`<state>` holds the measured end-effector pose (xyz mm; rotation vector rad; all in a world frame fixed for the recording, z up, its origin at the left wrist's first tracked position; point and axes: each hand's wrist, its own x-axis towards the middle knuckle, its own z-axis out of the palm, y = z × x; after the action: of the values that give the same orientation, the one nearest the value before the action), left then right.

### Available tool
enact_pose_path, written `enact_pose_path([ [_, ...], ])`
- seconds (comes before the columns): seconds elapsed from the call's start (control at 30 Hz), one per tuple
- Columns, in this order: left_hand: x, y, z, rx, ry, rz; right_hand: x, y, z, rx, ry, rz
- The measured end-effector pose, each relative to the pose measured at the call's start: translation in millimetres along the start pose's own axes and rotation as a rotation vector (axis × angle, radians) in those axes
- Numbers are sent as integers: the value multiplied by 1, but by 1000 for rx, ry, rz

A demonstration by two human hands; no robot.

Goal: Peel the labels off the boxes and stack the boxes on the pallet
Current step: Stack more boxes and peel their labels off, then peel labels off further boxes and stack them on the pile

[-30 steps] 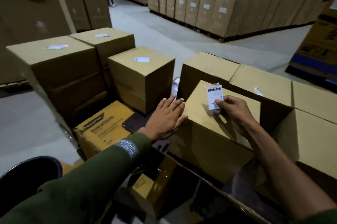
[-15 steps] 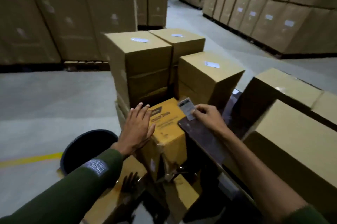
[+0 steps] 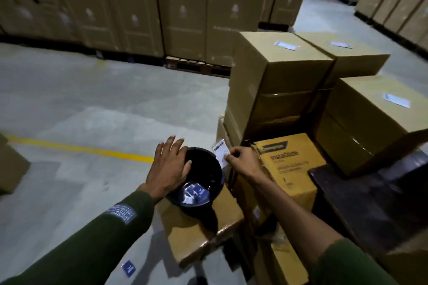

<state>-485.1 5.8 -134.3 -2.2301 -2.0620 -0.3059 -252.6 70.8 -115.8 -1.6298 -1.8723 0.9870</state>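
Note:
My right hand (image 3: 243, 160) pinches a peeled white barcode label (image 3: 221, 152) just over the right rim of a black bucket (image 3: 216, 182). Peeled labels lie at the bucket's bottom. My left hand (image 3: 170, 169) hovers with straight, spread fingers over the bucket's left rim. The bucket stands on a flat cardboard box (image 3: 196, 231). To the right, three brown boxes carry white labels on top: a tall front box (image 3: 275, 83), one behind it (image 3: 347, 57) and a lower one (image 3: 370, 120) at the far right.
A yellow InstaGlide carton (image 3: 291, 169) stands beside my right wrist, with a dark board (image 3: 370, 194) to its right. Walls of stacked brown cartons (image 3: 139, 6) line the back. The grey floor carries a yellow line (image 3: 81, 148). A blue scrap (image 3: 128, 268) lies on the floor.
My view swung left from the boxes to the bucket. My right hand carried the peeled label from the box top across to the bucket's rim; my left hand left the box and moved over the bucket.

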Motion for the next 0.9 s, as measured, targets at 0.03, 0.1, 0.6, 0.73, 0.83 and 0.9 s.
enact_pose_path([
  [0.03,-1,-7,0,0,-3,-12,6,-3,9,23,-5,12],
  [0.1,-2,-16,2,-2,-9,-29,15,-7,25,16,-18,37],
  [0.6,60,86,25,-54,-10,404,-43,53,-63,-134,236,6],
  [0.73,79,174,15,-173,28,660,-89,69,-120,-113,440,70],
  [0.83,84,244,1,-243,79,841,-132,83,-163,-142,615,113],
  [0.9,83,292,-9,-282,111,947,-165,96,-192,-164,752,131],
])
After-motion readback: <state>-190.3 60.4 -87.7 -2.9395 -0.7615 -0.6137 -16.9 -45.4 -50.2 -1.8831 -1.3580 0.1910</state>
